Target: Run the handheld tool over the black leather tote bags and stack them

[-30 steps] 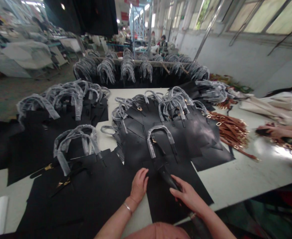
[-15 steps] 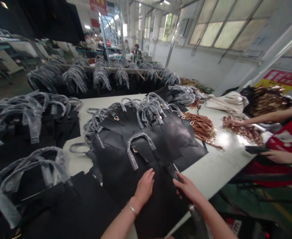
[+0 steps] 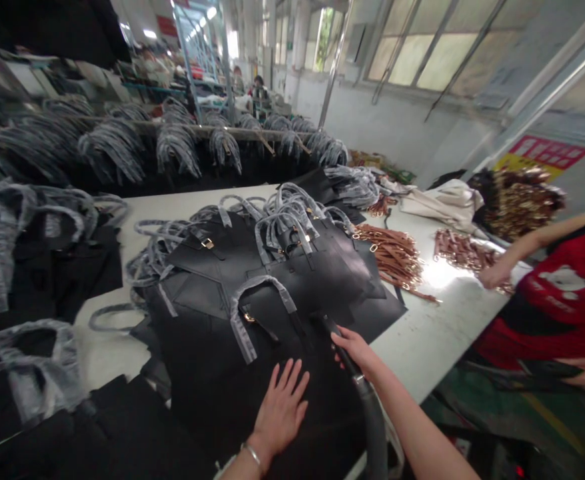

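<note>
My left hand [image 3: 281, 407] lies flat, fingers spread, on the top black leather bag panel [image 3: 252, 373] of a stack at the table's near edge. My right hand [image 3: 355, 351] is closed around a black nozzle with a grey hose [image 3: 372, 417], its tip [image 3: 322, 321] resting on the panel. Just above the hands, a handle wrapped in clear plastic [image 3: 260, 297] arches over the panel, with a gold buckle at its base.
More black panels with wrapped handles [image 3: 32, 220] cover the white table [image 3: 437, 333] to the left and behind. Brown straps with gold rings [image 3: 395, 257] lie to the right. A person in a red shirt [image 3: 552, 293] reaches for straps at the table's right end.
The view has swung right. My left hand has slid down the panel and spread its fingers. The nozzle in my right hand has stayed on the panel. The other person's hand moved to the straps.
</note>
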### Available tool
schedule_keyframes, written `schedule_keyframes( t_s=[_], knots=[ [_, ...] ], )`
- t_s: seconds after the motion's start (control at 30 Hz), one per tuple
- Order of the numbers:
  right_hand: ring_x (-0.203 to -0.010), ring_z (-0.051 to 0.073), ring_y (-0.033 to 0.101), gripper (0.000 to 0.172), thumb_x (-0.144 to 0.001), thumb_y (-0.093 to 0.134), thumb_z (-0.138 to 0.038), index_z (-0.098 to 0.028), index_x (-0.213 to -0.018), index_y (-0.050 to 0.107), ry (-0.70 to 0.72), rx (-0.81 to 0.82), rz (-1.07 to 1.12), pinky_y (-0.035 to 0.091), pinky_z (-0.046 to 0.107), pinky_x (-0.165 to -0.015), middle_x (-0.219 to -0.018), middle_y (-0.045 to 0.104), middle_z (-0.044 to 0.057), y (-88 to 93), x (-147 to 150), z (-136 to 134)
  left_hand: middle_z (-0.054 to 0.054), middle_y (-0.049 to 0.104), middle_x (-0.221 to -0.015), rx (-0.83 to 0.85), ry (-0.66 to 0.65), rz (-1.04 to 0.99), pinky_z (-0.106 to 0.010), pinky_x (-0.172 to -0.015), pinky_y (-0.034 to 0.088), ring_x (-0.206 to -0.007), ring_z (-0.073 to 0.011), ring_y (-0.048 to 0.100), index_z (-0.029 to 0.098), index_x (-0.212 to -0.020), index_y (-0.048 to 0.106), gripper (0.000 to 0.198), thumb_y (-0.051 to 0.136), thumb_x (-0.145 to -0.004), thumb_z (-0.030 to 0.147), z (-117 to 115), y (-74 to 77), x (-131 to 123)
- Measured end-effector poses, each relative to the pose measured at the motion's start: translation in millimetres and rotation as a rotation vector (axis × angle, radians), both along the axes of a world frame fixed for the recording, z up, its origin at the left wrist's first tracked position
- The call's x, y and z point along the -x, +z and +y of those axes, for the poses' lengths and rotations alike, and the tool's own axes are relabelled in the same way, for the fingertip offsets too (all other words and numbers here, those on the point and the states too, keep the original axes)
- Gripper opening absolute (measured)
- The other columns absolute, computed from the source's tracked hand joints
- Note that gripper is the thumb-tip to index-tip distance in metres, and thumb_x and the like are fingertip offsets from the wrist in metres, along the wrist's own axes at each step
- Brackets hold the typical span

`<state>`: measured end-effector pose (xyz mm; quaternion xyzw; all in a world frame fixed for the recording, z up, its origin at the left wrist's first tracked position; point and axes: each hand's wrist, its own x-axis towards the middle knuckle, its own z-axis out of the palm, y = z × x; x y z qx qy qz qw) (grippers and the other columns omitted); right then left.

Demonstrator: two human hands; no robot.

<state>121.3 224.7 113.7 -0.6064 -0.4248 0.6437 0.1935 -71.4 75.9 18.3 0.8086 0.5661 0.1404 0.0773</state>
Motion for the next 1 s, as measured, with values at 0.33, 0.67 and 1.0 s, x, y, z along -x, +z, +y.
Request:
schedule_keyframes(
  t_s=[0.33, 0.67, 1.0],
  knots=[
    [-0.045, 0.009, 0.055, 0.043, -0.085, 0.058, -0.031, -0.02, -0.127, 0.052, 0.014, -0.052, -0.086, 0.043, 0.017, -0.035, -0.067, 0.056, -0.004, -0.1, 6.1, -9.5, -0.004, 0.021, -0.157, 0.021, 0.002, -0.012, -0.053, -0.114, 0.02, -0.144, -0.0268, 0.016, 0.028, -0.146, 0.032, 0.055, 0.044, -0.093, 0.039, 1.2, 2.9, 1.4],
    [-0.047, 0.01, 0.058, 0.048, -0.082, 0.063, -0.036, -0.022, -0.126, 0.054, 0.102, -0.001, -0.064, 0.044, 0.019, -0.036, -0.068, 0.057, -0.004, 22.6, -16.5, -53.3, -0.005, 0.024, -0.156, -0.01, -0.032, -0.06, -0.052, -0.115, 0.019, -0.143, -0.0268, 0.019, 0.027, -0.144, 0.034, 0.055, 0.046, -0.092, 0.039, -0.6, 3.0, 5.4],
    [-0.044, 0.01, 0.057, 0.039, -0.084, 0.06, -0.034, -0.017, -0.12, 0.055, 0.106, 0.057, -0.019, 0.044, 0.019, -0.034, -0.067, 0.058, -0.002, 2.7, 14.2, -60.8, -0.004, 0.029, -0.154, -0.01, -0.152, -0.065, -0.049, -0.116, 0.017, -0.142, -0.0241, 0.023, 0.028, -0.144, 0.035, 0.054, 0.046, -0.093, 0.041, -11.9, 0.8, 10.4]
  ],
)
